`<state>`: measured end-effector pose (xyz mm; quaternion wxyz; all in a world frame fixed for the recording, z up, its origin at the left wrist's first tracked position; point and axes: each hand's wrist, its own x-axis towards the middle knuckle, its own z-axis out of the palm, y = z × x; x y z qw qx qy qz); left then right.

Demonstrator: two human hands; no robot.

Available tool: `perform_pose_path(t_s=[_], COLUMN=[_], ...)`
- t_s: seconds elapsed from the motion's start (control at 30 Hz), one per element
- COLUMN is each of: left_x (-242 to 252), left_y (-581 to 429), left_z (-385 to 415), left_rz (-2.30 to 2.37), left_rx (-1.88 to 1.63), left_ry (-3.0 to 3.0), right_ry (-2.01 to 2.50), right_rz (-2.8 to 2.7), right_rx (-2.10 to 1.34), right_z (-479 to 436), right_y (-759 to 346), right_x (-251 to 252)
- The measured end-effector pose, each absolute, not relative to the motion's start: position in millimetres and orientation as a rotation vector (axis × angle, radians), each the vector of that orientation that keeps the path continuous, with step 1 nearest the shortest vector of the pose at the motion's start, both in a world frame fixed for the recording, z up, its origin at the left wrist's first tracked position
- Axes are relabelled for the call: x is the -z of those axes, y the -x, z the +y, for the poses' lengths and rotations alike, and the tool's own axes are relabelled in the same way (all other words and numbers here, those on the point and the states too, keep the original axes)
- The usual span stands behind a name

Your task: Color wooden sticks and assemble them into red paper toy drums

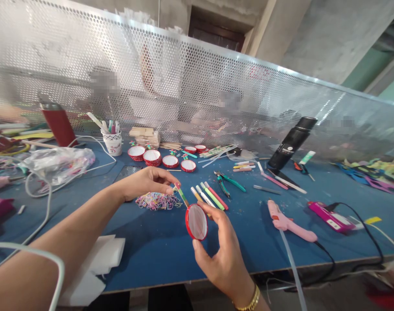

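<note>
My right hand (221, 250) grips a round red lid with a pale inner face (196, 221), tilted on edge above the blue table (158, 250). My left hand (148, 181) pinches the upper end of a thin coloured stick (181, 195) that runs down to the lid's rim. Just behind my hands lies a heap of small coloured rubber bands (158, 201). To the right of it several coloured sticks (209, 196) lie side by side.
Several red lids (161, 158) and a cup of pens (113, 140) stand further back. Green-handled pliers (227, 181), a pink glue gun (289, 222), a black bottle (292, 142), a plastic bag (59, 162) and white foam (102, 255) lie around. A perforated metal screen (197, 86) closes the far edge.
</note>
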<state>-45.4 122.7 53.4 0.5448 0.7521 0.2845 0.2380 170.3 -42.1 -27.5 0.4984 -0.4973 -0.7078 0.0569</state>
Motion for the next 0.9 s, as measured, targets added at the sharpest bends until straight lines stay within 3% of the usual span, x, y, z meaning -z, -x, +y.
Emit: perform_pose_path(t_s=[0.9], left_x=[-55.0], left_y=[45.1], left_z=[122.0], left_rz=[0.673], left_rx=[-0.546], left_ry=[-1.772], right_ry=[1.227], right_rz=[-1.743], right_rx=[-0.131], right_z=[-41.7], right_y=[-169.2], right_x=[25.9])
